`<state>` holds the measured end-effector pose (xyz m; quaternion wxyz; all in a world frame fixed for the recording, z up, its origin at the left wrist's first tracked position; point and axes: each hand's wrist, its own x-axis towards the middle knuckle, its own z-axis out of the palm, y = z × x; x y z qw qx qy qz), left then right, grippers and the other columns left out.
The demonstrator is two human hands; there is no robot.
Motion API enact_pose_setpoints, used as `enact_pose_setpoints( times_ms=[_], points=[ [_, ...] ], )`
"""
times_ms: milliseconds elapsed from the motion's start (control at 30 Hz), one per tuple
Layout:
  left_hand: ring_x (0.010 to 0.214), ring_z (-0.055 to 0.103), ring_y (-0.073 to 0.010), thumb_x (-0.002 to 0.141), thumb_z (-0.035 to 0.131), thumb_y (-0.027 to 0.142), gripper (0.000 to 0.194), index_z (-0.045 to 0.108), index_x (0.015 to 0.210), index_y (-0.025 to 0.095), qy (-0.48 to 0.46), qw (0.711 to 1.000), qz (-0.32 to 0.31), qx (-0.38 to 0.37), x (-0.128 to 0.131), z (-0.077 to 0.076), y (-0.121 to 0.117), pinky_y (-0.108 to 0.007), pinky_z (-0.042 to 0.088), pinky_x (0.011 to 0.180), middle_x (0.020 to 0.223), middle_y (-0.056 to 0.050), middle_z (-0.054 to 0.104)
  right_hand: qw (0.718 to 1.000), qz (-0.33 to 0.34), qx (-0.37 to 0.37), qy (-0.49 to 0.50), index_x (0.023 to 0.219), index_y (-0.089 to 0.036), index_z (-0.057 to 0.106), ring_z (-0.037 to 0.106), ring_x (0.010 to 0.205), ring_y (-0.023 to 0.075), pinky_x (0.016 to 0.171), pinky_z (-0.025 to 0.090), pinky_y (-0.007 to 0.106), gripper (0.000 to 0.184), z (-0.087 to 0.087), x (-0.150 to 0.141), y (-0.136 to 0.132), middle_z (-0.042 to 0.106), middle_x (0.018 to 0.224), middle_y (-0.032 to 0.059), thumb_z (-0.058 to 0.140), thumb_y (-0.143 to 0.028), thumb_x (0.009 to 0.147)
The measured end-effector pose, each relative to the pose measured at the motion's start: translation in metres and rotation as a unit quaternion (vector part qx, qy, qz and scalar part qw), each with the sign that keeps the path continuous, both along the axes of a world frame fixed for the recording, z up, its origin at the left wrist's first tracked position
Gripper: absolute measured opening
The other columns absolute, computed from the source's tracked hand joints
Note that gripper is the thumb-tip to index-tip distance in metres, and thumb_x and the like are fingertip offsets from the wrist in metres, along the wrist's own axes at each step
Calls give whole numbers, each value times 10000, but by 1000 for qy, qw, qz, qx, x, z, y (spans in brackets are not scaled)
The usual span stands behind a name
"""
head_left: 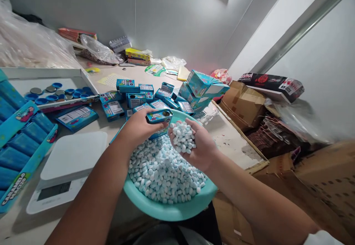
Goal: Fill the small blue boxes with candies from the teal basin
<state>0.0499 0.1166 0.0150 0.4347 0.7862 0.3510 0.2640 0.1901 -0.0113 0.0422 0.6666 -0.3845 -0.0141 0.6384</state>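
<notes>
The left hand (141, 126) is closed around a small blue tin (159, 116), its open end turned up, while the right hand (191, 141) cups a heap of pale blue candies (183, 137) just beside it, the two hands close but apart. Below them, a teal plastic basin (169, 210) is heaped with more of the candies. At 10 o'clock on the tabletop (230, 141), many blue boxes (135, 99) lie scattered, and beyond them at 9 o'clock sits a white tray (55, 75) of blue caps and metal discs, which look like tin lids, though the view is poor. A white digital scale (70, 160) stands at 8 o'clock, and a cardboard box (241, 104) sits at 2 o'clock.
</notes>
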Motion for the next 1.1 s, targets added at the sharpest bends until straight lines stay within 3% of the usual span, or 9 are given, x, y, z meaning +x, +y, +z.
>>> enact_pose_setpoints(
  times_ms=[133, 300, 600, 733, 1100],
  points=[
    [1002, 709, -272, 720, 781, 529, 515, 744, 1145, 242, -15, 996, -88, 12, 1, -1, 0, -354, 557, 850, 1117, -42, 761, 999, -38, 24, 20, 952, -197, 572, 715, 690, 167, 600, 615, 270, 214, 25, 8, 10, 718, 776, 52, 396, -298, 1020],
    [899, 708, -245, 708, 774, 516, 475, 746, 1088, 233, 3, 994, -111, 6, 0, -1, -1, -327, 548, 772, 997, -18, 768, 996, -47, 77, 12, 948, -202, 566, 710, 712, 161, 589, 610, 259, 212, 37, 22, 39, 713, 759, 41, 393, -309, 1009],
    [870, 704, -235, 742, 750, 495, 359, 709, 1009, 259, 27, 994, -107, 7, 0, 0, -4, -305, 502, 709, 959, 10, 757, 981, -102, 150, -66, 904, -213, 563, 698, 734, 147, 720, 631, 315, 200, 16, 24, 69, 688, 733, 16, 451, -365, 970],
    [902, 696, -243, 788, 698, 556, 429, 651, 1114, 280, 44, 994, -96, 21, -2, 1, -6, -319, 500, 716, 1030, 4, 744, 974, -106, 170, -109, 845, -226, 548, 697, 725, 151, 745, 628, 335, 198, 7, 22, 72, 679, 710, 3, 500, -386, 951],
    [729, 652, -209, 801, 661, 627, 464, 593, 1101, 280, 99, 990, -92, 27, 0, -1, -9, -299, 415, 586, 873, 16, 704, 969, -160, 150, -113, 746, -220, 527, 666, 646, 106, 646, 592, 236, 285, 9, 36, 67, 631, 625, -23, 448, -361, 980]
  ],
)
